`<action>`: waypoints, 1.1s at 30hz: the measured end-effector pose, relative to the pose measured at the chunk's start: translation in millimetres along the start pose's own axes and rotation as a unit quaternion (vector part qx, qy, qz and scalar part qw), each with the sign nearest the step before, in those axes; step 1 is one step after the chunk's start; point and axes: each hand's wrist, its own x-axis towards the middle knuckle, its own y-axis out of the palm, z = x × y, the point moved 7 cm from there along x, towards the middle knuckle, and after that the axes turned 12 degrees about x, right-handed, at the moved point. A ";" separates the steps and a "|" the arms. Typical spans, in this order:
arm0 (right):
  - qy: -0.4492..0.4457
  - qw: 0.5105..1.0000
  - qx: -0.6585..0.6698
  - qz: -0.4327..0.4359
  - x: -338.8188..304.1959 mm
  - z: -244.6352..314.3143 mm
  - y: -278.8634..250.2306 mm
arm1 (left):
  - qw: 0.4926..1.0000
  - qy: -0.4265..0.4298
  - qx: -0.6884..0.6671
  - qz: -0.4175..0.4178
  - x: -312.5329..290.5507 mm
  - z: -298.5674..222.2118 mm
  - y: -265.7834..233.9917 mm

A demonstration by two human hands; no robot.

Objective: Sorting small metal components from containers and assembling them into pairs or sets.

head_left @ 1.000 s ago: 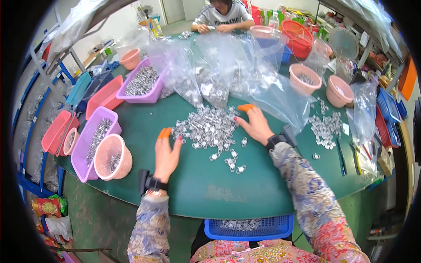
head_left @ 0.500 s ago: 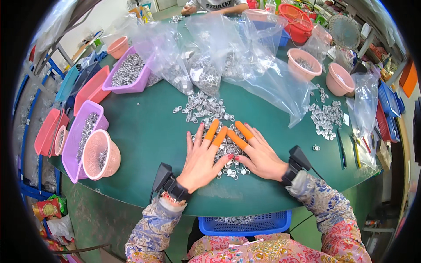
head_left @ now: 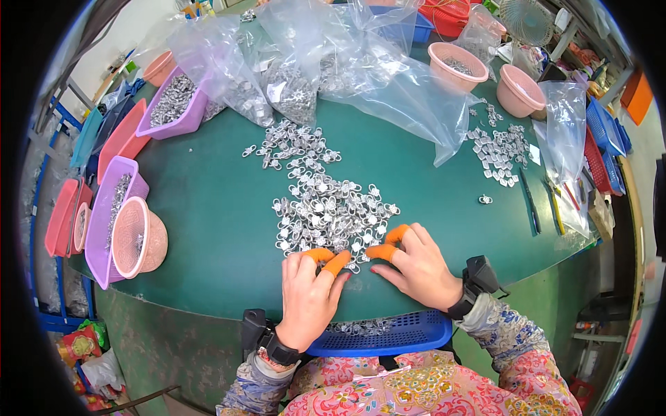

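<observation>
A heap of small silvery metal pieces with loops (head_left: 326, 211), like zipper pulls, lies spread on the green table before me. At its near edge my left hand (head_left: 310, 295) bends its fingers onto the pieces, the thumb a little apart from the index finger. My right hand (head_left: 421, 269) rests at the heap's near right side, fingers curved, thumb below the index finger with a gap. Both hands wear orange finger covers on two fingers. Nothing shows gripped in either hand, though the fingertips partly hide the pieces they touch.
A blue basket (head_left: 381, 340) with metal pieces sits below the table edge. Clear plastic bags (head_left: 291, 90) of pieces lie behind the heap. Purple bins (head_left: 173, 128) and a pink basket (head_left: 158, 246) stand left. Loose flat pieces (head_left: 499, 152), a pink bucket (head_left: 519, 97) and tweezers (head_left: 531, 201) are right.
Both hands have drawn back toward me from on top of the heap, and their flat fingers have bent. The heap now lies more spread out and uncovered. The view has tilted down.
</observation>
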 end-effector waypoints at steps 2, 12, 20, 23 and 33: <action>-0.019 1.000 -0.015 -0.002 -1.5 -0.4 1.8 | 0.999 0.004 0.024 -0.022 -6.0 0.2 -3.4; 0.028 0.999 0.017 -0.031 -1.8 -10.9 -3.1 | 0.985 -0.139 -0.097 -0.027 -19.8 25.5 -17.6; 0.074 0.950 0.273 0.136 -8.6 3.4 -16.6 | 0.974 -0.078 -0.180 0.110 -28.2 3.7 -43.3; 0.098 0.967 0.224 0.076 -3.3 -0.9 -27.1 | 0.977 -0.066 -0.170 0.108 -26.5 -6.6 -45.5; -0.009 0.999 -0.041 -0.028 -0.5 -5.5 -2.2 | 0.999 -0.030 -0.024 0.013 -20.2 -5.6 -0.9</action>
